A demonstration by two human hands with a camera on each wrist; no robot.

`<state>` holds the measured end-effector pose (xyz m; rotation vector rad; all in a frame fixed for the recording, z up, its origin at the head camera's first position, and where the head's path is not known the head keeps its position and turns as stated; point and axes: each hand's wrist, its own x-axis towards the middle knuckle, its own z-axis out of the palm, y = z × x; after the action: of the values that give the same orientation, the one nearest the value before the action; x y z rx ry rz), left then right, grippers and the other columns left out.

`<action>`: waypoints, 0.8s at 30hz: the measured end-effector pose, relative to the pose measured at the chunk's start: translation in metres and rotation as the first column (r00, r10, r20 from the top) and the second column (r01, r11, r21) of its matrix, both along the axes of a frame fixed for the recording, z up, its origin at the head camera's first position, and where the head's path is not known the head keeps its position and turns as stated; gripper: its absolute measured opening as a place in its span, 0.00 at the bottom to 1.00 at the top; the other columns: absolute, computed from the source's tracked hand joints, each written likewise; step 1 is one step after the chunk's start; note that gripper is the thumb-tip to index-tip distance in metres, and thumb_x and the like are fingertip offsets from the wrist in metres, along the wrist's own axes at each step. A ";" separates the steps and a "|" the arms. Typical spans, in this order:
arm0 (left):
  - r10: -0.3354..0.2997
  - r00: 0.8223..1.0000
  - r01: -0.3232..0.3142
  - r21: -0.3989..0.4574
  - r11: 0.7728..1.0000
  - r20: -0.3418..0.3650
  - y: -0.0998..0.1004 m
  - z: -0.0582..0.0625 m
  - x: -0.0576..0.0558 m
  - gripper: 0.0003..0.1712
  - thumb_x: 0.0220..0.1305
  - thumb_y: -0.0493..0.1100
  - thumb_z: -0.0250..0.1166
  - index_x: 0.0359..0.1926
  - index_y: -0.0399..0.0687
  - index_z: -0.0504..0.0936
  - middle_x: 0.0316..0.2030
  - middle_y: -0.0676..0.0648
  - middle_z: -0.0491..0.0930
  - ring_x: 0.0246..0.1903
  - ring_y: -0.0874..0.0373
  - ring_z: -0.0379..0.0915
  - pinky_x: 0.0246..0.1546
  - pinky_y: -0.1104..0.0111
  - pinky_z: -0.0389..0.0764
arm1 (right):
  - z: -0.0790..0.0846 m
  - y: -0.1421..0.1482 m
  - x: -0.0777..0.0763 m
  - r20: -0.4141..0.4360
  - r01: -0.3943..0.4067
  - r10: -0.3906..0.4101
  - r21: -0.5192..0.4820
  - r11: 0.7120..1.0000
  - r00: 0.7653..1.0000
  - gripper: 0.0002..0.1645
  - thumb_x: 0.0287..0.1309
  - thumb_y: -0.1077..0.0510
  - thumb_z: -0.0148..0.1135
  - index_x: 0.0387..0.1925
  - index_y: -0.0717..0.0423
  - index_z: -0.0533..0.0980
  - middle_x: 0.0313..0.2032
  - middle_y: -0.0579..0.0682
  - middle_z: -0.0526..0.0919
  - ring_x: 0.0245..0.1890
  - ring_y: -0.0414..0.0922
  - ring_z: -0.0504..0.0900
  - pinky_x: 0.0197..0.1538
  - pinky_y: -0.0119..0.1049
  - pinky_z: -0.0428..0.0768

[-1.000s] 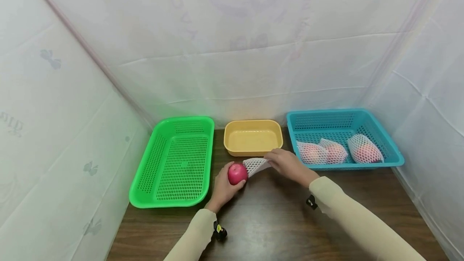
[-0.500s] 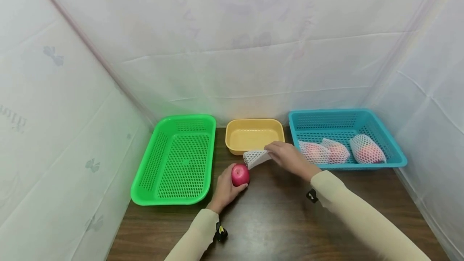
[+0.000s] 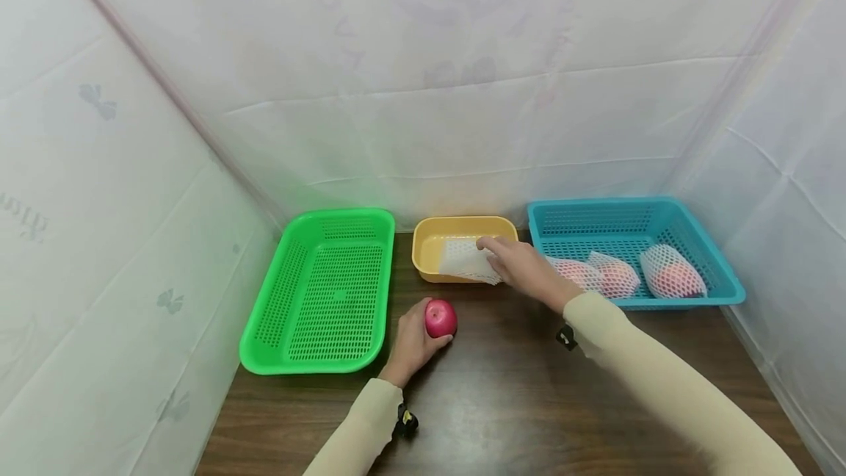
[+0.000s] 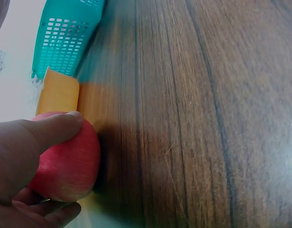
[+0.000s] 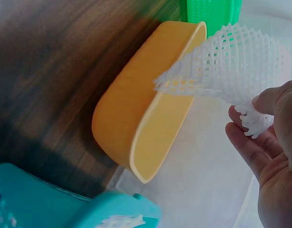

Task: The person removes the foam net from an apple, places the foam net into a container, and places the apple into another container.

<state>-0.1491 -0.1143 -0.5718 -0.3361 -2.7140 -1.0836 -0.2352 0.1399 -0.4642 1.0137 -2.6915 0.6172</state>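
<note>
A bare red apple [image 3: 440, 319] rests on the wooden table, gripped from its left side by my left hand [image 3: 411, 344]. In the left wrist view the thumb lies across the apple [image 4: 70, 161] and the fingers curl around its other side. My right hand [image 3: 525, 270] is over the right part of the yellow tray [image 3: 423, 270]. It pinches one end of a white foam fruit net [image 5: 231, 66] between thumb and fingers. The net hangs loose above the tray's near rim, with no fruit visible in it.
At left stands a green basket [image 3: 247, 344] with a slotted bottom. A blue basket [image 3: 720, 270] at right holds fruits in white foam nets [image 3: 674, 274]. Pale fabric walls [image 3: 396, 79] rise behind and on both sides.
My right hand has pulled the foam net off and away from the apple, then lifted it over the yellow tray. My left hand keeps hold of the apple, almost in place.
</note>
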 end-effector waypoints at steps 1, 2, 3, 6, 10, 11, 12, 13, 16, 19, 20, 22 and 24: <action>0.002 1.000 -0.002 0.001 1.000 0.008 0.000 0.000 0.000 0.43 0.43 0.41 0.86 0.60 0.32 0.77 0.51 0.37 0.83 0.49 0.44 0.82 0.51 0.52 0.84 | 0.002 -0.001 -0.001 0.008 0.000 0.000 -0.002 1.000 1.000 0.20 0.69 0.59 0.65 0.59 0.48 0.74 0.47 0.52 0.85 0.37 0.47 0.82 0.46 0.41 0.86; 0.003 1.000 -0.003 0.001 1.000 0.013 0.000 0.000 0.000 0.43 0.43 0.41 0.86 0.60 0.32 0.77 0.51 0.37 0.83 0.49 0.44 0.82 0.51 0.53 0.84 | 0.003 -0.001 -0.001 0.020 0.001 -0.001 -0.003 1.000 1.000 0.18 0.69 0.60 0.65 0.58 0.47 0.75 0.47 0.51 0.84 0.38 0.47 0.82 0.47 0.41 0.86; 0.004 1.000 -0.004 0.001 1.000 0.015 0.000 0.000 0.000 0.43 0.43 0.41 0.86 0.60 0.33 0.77 0.52 0.37 0.83 0.49 0.44 0.82 0.51 0.53 0.84 | 0.005 -0.002 -0.002 0.026 -0.003 0.003 -0.008 1.000 1.000 0.17 0.69 0.60 0.65 0.57 0.47 0.77 0.48 0.51 0.84 0.40 0.47 0.82 0.48 0.41 0.86; 0.012 1.000 -0.012 -0.004 1.000 0.016 0.000 -0.001 0.001 0.44 0.43 0.42 0.86 0.60 0.33 0.77 0.52 0.37 0.83 0.50 0.44 0.83 0.51 0.53 0.84 | 0.007 -0.004 -0.007 0.027 -0.003 0.004 -0.009 1.000 1.000 0.14 0.69 0.61 0.65 0.54 0.50 0.80 0.49 0.50 0.84 0.43 0.48 0.82 0.52 0.43 0.85; 0.015 1.000 -0.015 0.001 1.000 0.009 0.001 -0.001 0.001 0.45 0.43 0.42 0.86 0.61 0.31 0.76 0.52 0.35 0.83 0.50 0.44 0.83 0.51 0.53 0.84 | 0.007 -0.009 -0.015 0.009 0.014 -0.014 0.015 1.000 1.000 0.17 0.68 0.59 0.67 0.57 0.54 0.81 0.52 0.54 0.86 0.49 0.50 0.84 0.55 0.47 0.83; 0.016 1.000 -0.016 0.001 1.000 0.010 0.001 -0.001 0.001 0.45 0.43 0.42 0.86 0.61 0.30 0.76 0.52 0.35 0.83 0.50 0.44 0.83 0.52 0.53 0.84 | 0.007 -0.010 -0.017 0.007 0.020 -0.020 0.023 1.000 1.000 0.19 0.68 0.58 0.67 0.58 0.55 0.80 0.53 0.54 0.86 0.50 0.51 0.85 0.56 0.48 0.83; 0.016 1.000 -0.016 0.002 1.000 0.008 0.001 -0.001 0.001 0.45 0.43 0.41 0.86 0.61 0.29 0.76 0.52 0.35 0.83 0.50 0.43 0.83 0.52 0.53 0.84 | 0.007 -0.011 -0.019 0.008 0.024 -0.024 0.024 0.999 1.000 0.20 0.67 0.58 0.68 0.59 0.56 0.80 0.53 0.55 0.85 0.50 0.51 0.85 0.56 0.48 0.83; 0.017 1.000 -0.017 0.002 1.000 0.005 0.001 -0.001 0.001 0.45 0.43 0.41 0.86 0.61 0.29 0.76 0.53 0.35 0.83 0.50 0.43 0.83 0.52 0.53 0.84 | 0.006 -0.012 -0.022 0.012 0.026 -0.026 0.023 0.999 1.000 0.20 0.67 0.58 0.68 0.59 0.57 0.80 0.54 0.56 0.86 0.50 0.52 0.85 0.55 0.49 0.83; 0.025 1.000 -0.025 -0.001 1.000 0.001 0.001 -0.001 0.002 0.46 0.43 0.41 0.86 0.61 0.28 0.75 0.53 0.34 0.82 0.50 0.42 0.83 0.52 0.52 0.84 | 0.006 -0.016 -0.028 0.049 0.032 -0.033 0.021 0.999 0.998 0.22 0.68 0.57 0.67 0.60 0.58 0.80 0.53 0.56 0.86 0.45 0.50 0.86 0.50 0.46 0.85; 0.029 1.000 -0.029 -0.005 1.000 0.003 0.002 -0.002 0.002 0.45 0.43 0.41 0.86 0.61 0.30 0.76 0.53 0.34 0.82 0.51 0.43 0.82 0.52 0.52 0.84 | 0.004 -0.020 -0.035 0.109 0.045 -0.048 0.029 0.999 0.993 0.22 0.68 0.57 0.67 0.62 0.57 0.80 0.52 0.55 0.87 0.39 0.46 0.86 0.43 0.41 0.86; 0.030 1.000 -0.030 -0.006 1.000 0.004 0.002 -0.002 0.002 0.45 0.43 0.41 0.86 0.61 0.30 0.76 0.53 0.35 0.83 0.51 0.43 0.82 0.52 0.53 0.84 | 0.003 -0.021 -0.036 0.131 0.049 -0.053 0.032 0.998 0.990 0.23 0.68 0.57 0.67 0.62 0.57 0.80 0.50 0.55 0.87 0.37 0.45 0.86 0.41 0.39 0.86; 0.034 0.999 -0.034 -0.009 0.999 0.009 0.002 -0.002 0.001 0.45 0.43 0.42 0.86 0.61 0.31 0.76 0.53 0.36 0.83 0.51 0.44 0.82 0.53 0.53 0.83 | 0.002 -0.024 -0.040 0.171 0.049 -0.056 0.042 0.998 0.984 0.24 0.68 0.56 0.66 0.64 0.57 0.79 0.47 0.54 0.88 0.36 0.44 0.86 0.38 0.36 0.85; 0.034 0.999 -0.034 -0.011 0.999 0.007 0.002 -0.002 0.001 0.45 0.43 0.42 0.87 0.61 0.31 0.76 0.53 0.36 0.83 0.52 0.44 0.82 0.53 0.53 0.83 | 0.001 -0.027 -0.043 0.209 0.041 -0.050 0.047 0.998 0.977 0.26 0.69 0.56 0.66 0.65 0.57 0.78 0.42 0.54 0.88 0.36 0.44 0.86 0.36 0.35 0.85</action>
<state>-0.1481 -0.1121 -0.5733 -0.2871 -2.7231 -1.0632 -0.2779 0.1132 -0.4632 0.9416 -2.9142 0.6972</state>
